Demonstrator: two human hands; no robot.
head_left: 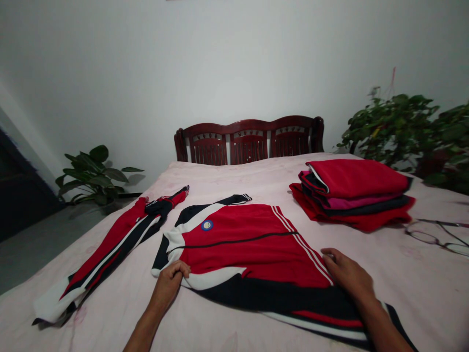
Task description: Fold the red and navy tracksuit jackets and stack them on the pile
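A red, navy and white zip-up tracksuit jacket (227, 227) lies front up on the bed, its collar toward the left and its striped hem toward the right. A round blue badge (207, 225) sits on its chest. My left hand (174, 274) is closed, pinching the jacket fabric near the collar and shoulder. Beside the hem rests my right hand (346, 271), fingers loosely bent and a little apart, with no cloth visible between them. My right forearm crosses over the nearer sleeve (322, 322). The farther sleeve (223, 201) stretches back toward the headboard.
Another red and navy garment (120, 244) lies lengthwise at the left. At the right stands a stack of folded clothes (355, 193), with eyeglasses (436, 239) near it on the pink bedsheet (256, 181). Behind are a wooden headboard (249, 142) and leafy plants (399, 127).
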